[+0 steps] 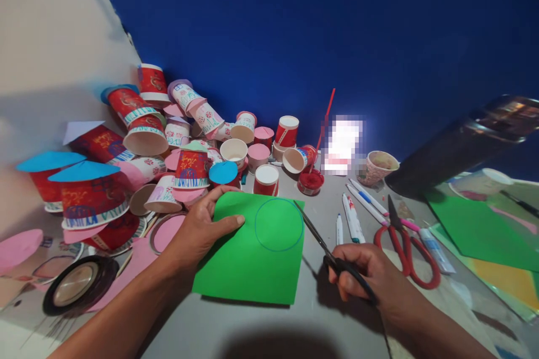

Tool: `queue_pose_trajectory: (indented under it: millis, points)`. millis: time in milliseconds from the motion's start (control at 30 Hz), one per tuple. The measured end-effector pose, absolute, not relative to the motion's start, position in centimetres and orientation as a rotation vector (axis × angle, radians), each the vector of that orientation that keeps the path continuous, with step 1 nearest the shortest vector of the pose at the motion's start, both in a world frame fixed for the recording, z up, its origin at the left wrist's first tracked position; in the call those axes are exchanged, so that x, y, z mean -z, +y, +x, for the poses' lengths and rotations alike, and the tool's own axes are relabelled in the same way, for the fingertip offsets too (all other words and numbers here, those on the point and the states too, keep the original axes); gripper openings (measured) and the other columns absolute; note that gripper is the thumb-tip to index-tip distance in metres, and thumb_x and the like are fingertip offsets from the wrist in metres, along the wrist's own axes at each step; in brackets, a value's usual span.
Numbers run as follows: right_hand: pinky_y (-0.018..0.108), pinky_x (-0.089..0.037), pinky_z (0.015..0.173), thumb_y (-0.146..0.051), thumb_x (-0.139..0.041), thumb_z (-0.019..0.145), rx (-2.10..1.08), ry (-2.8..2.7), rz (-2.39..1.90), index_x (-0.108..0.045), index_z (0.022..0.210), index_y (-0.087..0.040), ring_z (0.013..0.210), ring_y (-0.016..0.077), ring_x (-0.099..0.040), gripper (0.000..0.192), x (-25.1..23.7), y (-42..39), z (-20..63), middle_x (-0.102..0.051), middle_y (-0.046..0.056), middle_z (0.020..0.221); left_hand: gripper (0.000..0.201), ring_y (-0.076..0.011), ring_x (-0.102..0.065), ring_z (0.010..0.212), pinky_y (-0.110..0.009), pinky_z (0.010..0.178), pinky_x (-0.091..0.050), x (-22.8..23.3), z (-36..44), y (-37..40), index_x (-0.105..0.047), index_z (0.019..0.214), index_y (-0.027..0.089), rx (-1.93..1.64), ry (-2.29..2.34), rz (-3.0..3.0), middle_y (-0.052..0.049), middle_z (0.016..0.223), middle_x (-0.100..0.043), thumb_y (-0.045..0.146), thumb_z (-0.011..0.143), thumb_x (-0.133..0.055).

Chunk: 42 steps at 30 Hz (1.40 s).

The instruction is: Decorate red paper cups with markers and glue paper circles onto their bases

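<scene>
My left hand (pixel 201 228) grips the left edge of a green paper sheet (pixel 248 263), thumb on top. A blue circle (pixel 278 224) is drawn near the sheet's upper right corner. My right hand (pixel 365 275) holds black-handled scissors (pixel 318 238). Their blades point up and left, and the tips touch the sheet's right edge beside the circle.
A heap of decorated paper cups (pixel 168 140) with pink and blue paper lids fills the left and back. Red-handled scissors (pixel 406 252) and several markers (pixel 352 223) lie to the right. More green and yellow sheets (pixel 480 230) lie far right. A tape roll (pixel 78 283) sits at the lower left.
</scene>
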State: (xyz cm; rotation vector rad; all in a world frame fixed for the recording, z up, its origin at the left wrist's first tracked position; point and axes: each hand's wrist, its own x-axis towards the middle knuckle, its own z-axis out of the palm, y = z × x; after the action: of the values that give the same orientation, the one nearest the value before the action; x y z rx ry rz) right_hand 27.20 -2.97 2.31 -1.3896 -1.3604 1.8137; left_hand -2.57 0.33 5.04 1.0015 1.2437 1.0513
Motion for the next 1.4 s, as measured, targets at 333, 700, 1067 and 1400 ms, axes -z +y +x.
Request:
queue_pose_trajectory:
  millis: [333, 700, 1067, 1400]
  points:
    - [0.027, -0.043, 0.056, -0.076, -0.087, 0.053, -1.839, -1.413, -1.341, -0.061, 0.064, -0.019, 0.053, 0.0120, -0.047, 0.063, -2.4, -2.8, 27.4, -0.059, 0.000, 0.057, 0.055, -0.0168, -0.066, 0.074, -0.026, 0.067, -0.058, -4.9, -2.7, 0.0, -0.063, 0.114, 0.024, -0.965, 1.269, 1.070, 0.001, 0.093, -0.070, 0.034, 0.067, -0.090]
    - [0.026, -0.040, 0.055, -0.068, -0.087, 0.055, -1.832, -1.427, -1.379, -0.064, 0.064, -0.019, 0.053, 0.0122, -0.048, 0.055, -2.4, -2.9, 27.4, -0.059, 0.000, 0.057, 0.051, -0.0168, -0.065, 0.070, -0.025, 0.064, -0.056, -5.5, -2.8, 0.0, -0.065, 0.114, 0.024, -0.962, 1.310, 1.141, 0.001, 0.090, -0.069, 0.033, 0.068, -0.088]
    - [0.026, -0.035, 0.054, -0.068, -0.086, 0.057, -1.831, -1.531, -1.401, -0.063, 0.063, -0.019, 0.054, 0.0113, -0.041, 0.054, -2.3, -2.8, 27.9, -0.053, -0.002, 0.055, 0.049, -0.0153, -0.058, 0.062, -0.022, 0.053, -0.047, -6.6, -3.5, 0.1, -0.068, 0.117, 0.026, -0.874, 1.388, 1.340, 0.003, 0.077, -0.062, 0.040, 0.073, -0.085]
    - [0.025, -0.036, 0.053, -0.057, -0.085, 0.063, -1.835, -1.551, -1.446, -0.064, 0.062, -0.019, 0.054, 0.0109, -0.043, 0.044, -2.1, -2.8, 28.6, -0.057, -0.001, 0.056, 0.044, -0.0125, -0.047, 0.056, -0.021, 0.052, -0.040, -7.3, -3.8, 0.1, -0.074, 0.112, 0.026, -0.854, 1.481, 1.479, 0.004, 0.075, -0.061, 0.036, 0.069, -0.083]
